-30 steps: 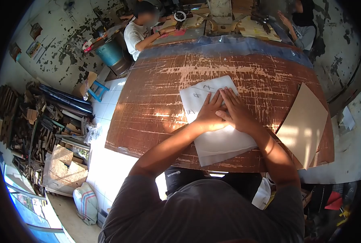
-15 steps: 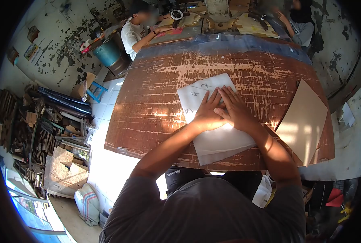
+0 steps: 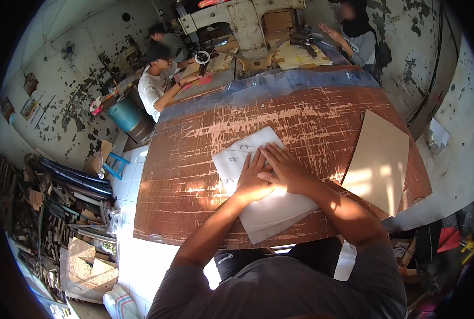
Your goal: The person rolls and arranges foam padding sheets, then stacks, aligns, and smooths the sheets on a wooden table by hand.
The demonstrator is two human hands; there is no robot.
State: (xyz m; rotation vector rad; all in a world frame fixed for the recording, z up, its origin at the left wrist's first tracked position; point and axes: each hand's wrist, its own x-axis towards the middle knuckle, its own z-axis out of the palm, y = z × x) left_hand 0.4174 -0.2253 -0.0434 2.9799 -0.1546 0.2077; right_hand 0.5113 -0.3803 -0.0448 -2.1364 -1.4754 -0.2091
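A white sheet (image 3: 271, 212) with dark handwritten marks near its far edge lies slantwise on the scratched brown tabletop (image 3: 178, 175). My left hand (image 3: 253, 183) presses flat on the sheet, its fingers stretched away from me. Beside it, partly overlapping, rests my right hand (image 3: 289, 171), also flat with fingers extended. The thumbs meet in the middle, where the hands cover part of the sheet. Neither hand grips anything. Whether the sheet is one layer or several, I cannot tell.
A beige board (image 3: 378, 165) lies at the table's right side. Clear plastic sheeting (image 3: 295, 80) runs along the far edge. Beyond stand a large machine (image 3: 247, 26) and several co-workers. A teal drum (image 3: 124, 116), blue stool (image 3: 115, 166) and scrap pile (image 3: 45, 207) are to the left.
The head view has tilted up and swung slightly right, so the table appears lower and more of the far machine shows. Both hands stay flat on the white sheet.
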